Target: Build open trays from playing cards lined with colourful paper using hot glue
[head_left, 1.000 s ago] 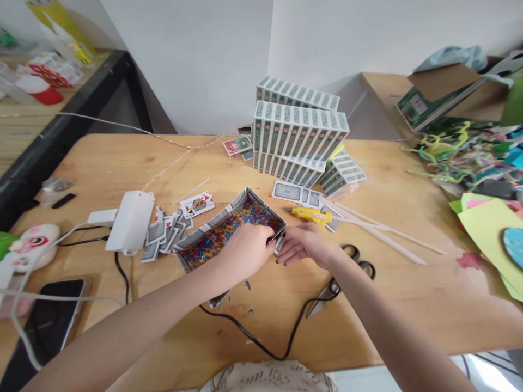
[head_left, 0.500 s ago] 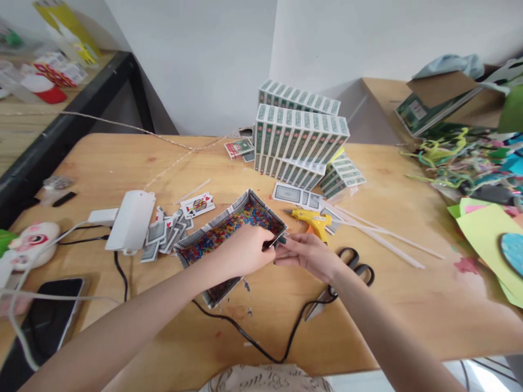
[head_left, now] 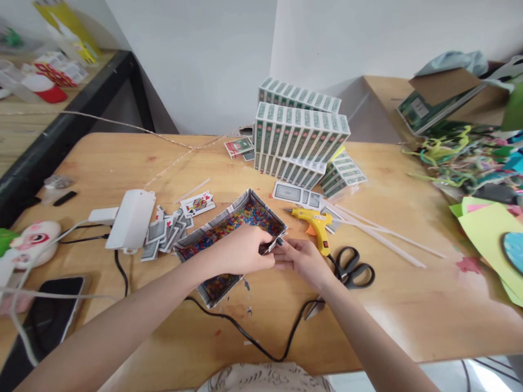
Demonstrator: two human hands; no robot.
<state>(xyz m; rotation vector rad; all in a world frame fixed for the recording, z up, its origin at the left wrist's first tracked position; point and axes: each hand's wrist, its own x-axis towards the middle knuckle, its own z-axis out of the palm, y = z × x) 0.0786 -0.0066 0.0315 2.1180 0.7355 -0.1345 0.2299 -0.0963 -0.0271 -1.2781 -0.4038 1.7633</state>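
A tray-like open box (head_left: 212, 224), its walls apparently made of playing cards, sits tilted to my view on the table, with a multicoloured speckled inside. My left hand (head_left: 245, 247) reaches over it, fingers closed on the near right wall. Opposite, my right hand (head_left: 300, 258) pinches the same wall from outside, thumb on the rim. The fingertips of both hands nearly meet, and what lies between them is partly hidden. Right of the box lies a yellow glue gun (head_left: 314, 219). Black-handled scissors (head_left: 354, 269) rest beside my right forearm, which partly covers them.
Loose playing cards (head_left: 163, 234) lie left of the box. Stacked card packs (head_left: 300, 136) stand behind it. Clear glue sticks (head_left: 379, 234) stretch rightward. A black cord (head_left: 245, 332) loops in front. A white power strip (head_left: 131, 220) and a phone (head_left: 49, 310) are at left, coloured paper (head_left: 486, 234) at right.
My right hand has shifted slightly left and down, its thumb now pressed at the box rim. More of the glue gun's handle shows. The box stays in place.
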